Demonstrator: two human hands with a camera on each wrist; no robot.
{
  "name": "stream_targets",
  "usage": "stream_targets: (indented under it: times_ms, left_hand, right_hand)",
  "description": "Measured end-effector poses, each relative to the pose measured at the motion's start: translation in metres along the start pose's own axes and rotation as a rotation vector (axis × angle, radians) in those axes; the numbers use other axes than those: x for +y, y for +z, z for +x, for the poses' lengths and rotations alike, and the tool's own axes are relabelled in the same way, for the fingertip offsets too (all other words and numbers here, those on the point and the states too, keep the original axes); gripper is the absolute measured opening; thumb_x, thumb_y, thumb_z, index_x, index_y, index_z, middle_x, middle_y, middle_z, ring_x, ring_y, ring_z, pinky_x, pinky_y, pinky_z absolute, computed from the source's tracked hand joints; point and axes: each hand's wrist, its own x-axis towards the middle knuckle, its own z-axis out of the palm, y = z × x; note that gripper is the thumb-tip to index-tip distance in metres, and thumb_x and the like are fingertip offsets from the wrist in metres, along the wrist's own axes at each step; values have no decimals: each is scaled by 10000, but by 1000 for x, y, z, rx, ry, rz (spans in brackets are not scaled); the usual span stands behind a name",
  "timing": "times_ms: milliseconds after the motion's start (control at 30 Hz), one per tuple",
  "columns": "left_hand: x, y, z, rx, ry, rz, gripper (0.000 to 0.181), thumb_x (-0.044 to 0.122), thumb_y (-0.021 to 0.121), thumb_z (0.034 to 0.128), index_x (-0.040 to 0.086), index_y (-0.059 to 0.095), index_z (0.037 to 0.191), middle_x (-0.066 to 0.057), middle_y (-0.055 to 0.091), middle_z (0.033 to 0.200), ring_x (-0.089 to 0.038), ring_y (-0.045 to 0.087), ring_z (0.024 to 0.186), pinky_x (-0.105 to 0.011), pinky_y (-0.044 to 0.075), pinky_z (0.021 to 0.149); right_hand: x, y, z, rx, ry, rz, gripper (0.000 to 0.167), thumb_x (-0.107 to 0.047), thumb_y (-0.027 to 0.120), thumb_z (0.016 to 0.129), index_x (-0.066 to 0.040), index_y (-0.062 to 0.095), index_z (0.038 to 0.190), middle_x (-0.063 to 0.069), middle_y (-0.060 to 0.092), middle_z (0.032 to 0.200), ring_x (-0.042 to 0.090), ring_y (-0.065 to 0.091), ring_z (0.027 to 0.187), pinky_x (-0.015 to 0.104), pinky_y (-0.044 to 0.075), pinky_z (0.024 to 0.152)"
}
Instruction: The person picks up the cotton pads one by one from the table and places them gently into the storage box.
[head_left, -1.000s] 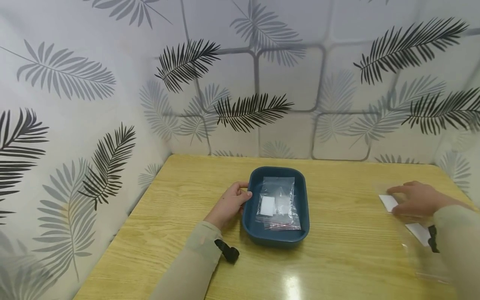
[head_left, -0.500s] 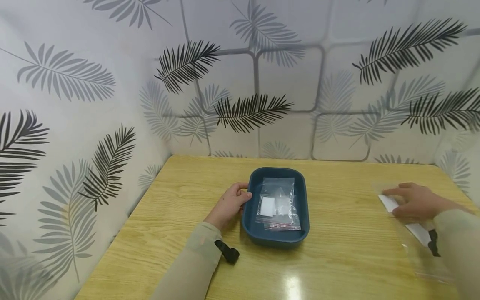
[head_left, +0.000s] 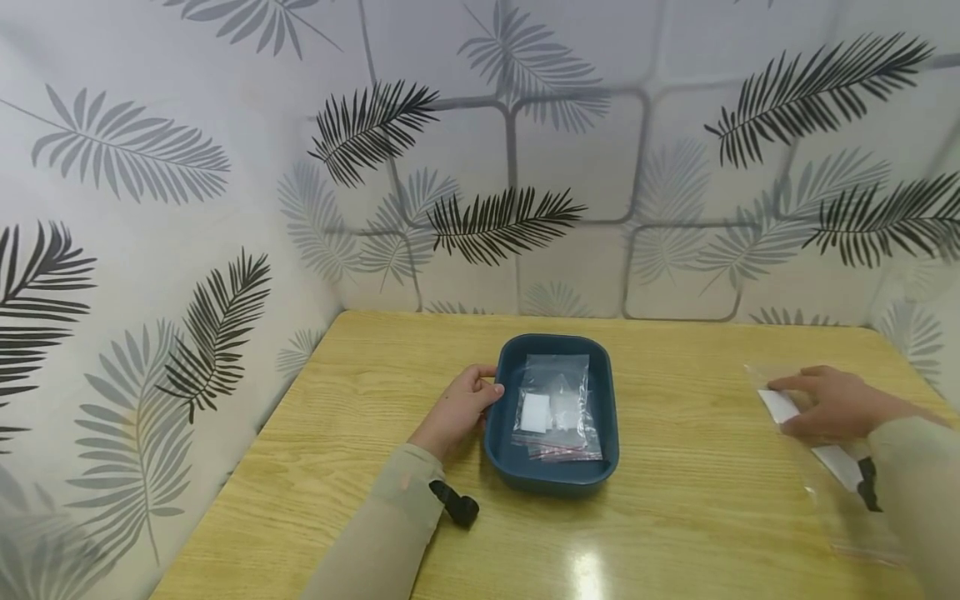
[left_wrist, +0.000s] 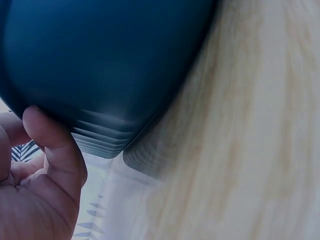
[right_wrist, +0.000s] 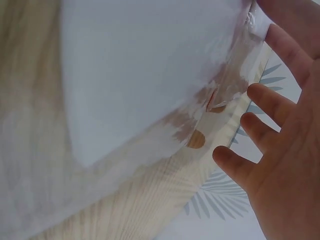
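My left hand (head_left: 459,412) is at the left side of a dark blue plastic tray (head_left: 551,482), holding it by the rim. In the left wrist view a fingertip (left_wrist: 37,117) presses against the tray's outer wall. Several clear zip bags (head_left: 566,417) lie in the tray, one with a white card (head_left: 536,412) inside. Far to the right, my right hand (head_left: 836,400) is over a clear zip bag (head_left: 862,551) with a white sheet (right_wrist: 140,75) in it. Its fingers are spread and fairly straight, touching the bag near its far end.
A wooden table (head_left: 690,500) carries everything. Behind it and at the left stand walls with leaf-patterned covering (head_left: 570,275). Black straps (head_left: 453,502) are on the sleeves at the wrists.
The right hand has shifted very slightly over the bag. The left hand and the tray stay where they were.
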Motion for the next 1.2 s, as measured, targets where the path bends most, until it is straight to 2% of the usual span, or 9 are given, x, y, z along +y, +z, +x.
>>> stream_targets:
  times_ms: [367,467,600,733,833,1200]
  left_hand:
    - [-1,1,4,-2,-6,0,439,190,557,1061,55,446,1464,-181,583,1032,-194,548,736,-294,474,633]
    - [-2,1,3,-7,0,-1,446,199,558,1060,57,441,1467,-186,588,1044,-195,563,743,-291,480,633]
    - [0,2,2,-8,8,2,452,201,554,1062,51,435,1472,-197,584,1048,-194,558,737,-290,477,631]
    - [0,2,2,-4,6,1,437,189,543,1067,45,440,1466,-197,580,1040,-194,542,733,-290,470,635]
    - [0,2,2,-6,4,-1,427,178,537,1068,46,441,1463,-192,582,1041,-192,546,738,-290,468,639]
    - [-1,0,2,0,-14,-2,431,189,544,1067,51,444,1463,-206,576,1055,-202,539,752,-292,479,646]
  right_hand:
    - [2,2,1,50,-15,14,716,-480,821,796,-11,624,1299,429,443,1311,632,441,1149,692,428,839]
    - [4,2,4,51,-6,32,713,-500,829,781,-23,629,1271,424,440,1305,599,473,1116,646,458,797]
    - [2,2,7,88,-39,6,675,-515,838,768,-30,662,1204,393,475,1273,538,519,1072,579,477,762]
    - [-5,1,9,129,-83,-31,619,-496,847,763,-18,692,1124,360,513,1229,535,521,1081,631,457,835]
    - [-10,1,8,138,-89,-21,595,-491,848,765,-19,698,1094,368,504,1238,562,492,1112,686,415,892]
    - [-35,-8,17,185,-115,-32,631,-557,821,781,-8,701,1067,414,444,1318,599,424,1178,715,359,958]
